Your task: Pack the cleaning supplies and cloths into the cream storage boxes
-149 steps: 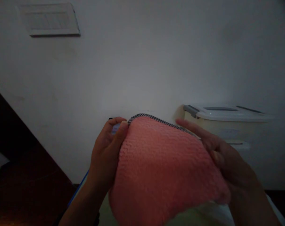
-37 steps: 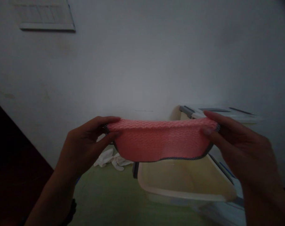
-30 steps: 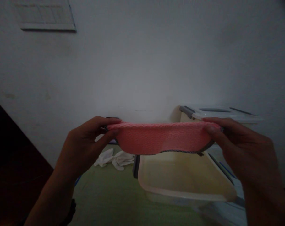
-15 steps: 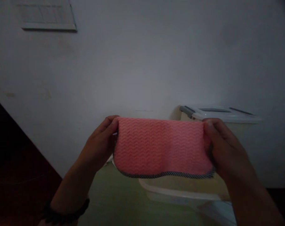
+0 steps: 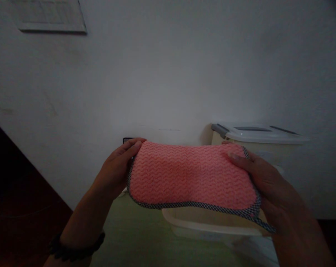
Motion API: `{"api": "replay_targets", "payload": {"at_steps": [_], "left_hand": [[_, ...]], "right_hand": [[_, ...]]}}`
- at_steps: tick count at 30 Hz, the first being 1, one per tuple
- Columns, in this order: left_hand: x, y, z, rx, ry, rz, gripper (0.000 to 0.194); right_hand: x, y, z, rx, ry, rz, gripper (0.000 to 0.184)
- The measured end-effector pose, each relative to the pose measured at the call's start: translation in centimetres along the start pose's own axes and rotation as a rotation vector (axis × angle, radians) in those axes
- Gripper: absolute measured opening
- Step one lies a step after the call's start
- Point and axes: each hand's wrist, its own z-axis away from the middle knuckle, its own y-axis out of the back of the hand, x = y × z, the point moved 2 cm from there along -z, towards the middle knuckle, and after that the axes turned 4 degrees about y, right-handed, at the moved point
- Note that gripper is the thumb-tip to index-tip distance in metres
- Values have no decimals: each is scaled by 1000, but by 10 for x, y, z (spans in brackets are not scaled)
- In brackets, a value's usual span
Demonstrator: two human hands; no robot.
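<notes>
A pink textured cleaning cloth (image 5: 190, 178), edged in black-and-white checked trim, is stretched between my hands and folded along its top. My left hand (image 5: 119, 165) pinches its upper left corner, thumb in front. On the other side, my right hand (image 5: 263, 178) grips the right end, with the thumb lying over the front face and the fingers behind. A checked hanging loop sticks out at the lower right corner. The cloth hides much of the open plastic bin (image 5: 209, 226) beneath it.
A lidded storage box (image 5: 262, 135) with grey latches stands against the wall at the right. The green surface (image 5: 140, 230) lies below my hands. Behind my left hand shows the dark edge of some object (image 5: 128, 139). A pale panel (image 5: 51, 16) is on the wall.
The cloth was loosely hanging, then got folded and held level by both ends. Since half a second ago, my right hand has shifted its grip, and the cloth's right end and loop now show.
</notes>
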Motion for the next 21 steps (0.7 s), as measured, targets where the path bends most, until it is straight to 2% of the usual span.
{"api": "replay_targets", "payload": {"at_steps": [3, 6, 9, 12, 17, 21], "left_hand": [[1, 0, 0, -72, 13, -33, 26], [3, 6, 0, -74, -1, -75, 32], [6, 12, -1, -3, -77, -115, 24], [10, 14, -1, 48, -157, -144, 16], [12, 12, 2, 35, -190, -152, 17], [10, 11, 1, -5, -207, -149, 19]], "right_hand": [[-2, 2, 2, -24, -16, -9, 39], [-3, 7, 1, -41, -13, -3, 27], [-4, 13, -1, -90, 16, 28, 14], [-5, 16, -1, -125, 75, 50, 14], [-5, 12, 1, -150, 106, 44, 15], [-4, 9, 2, -114, 118, 22, 16]]}}
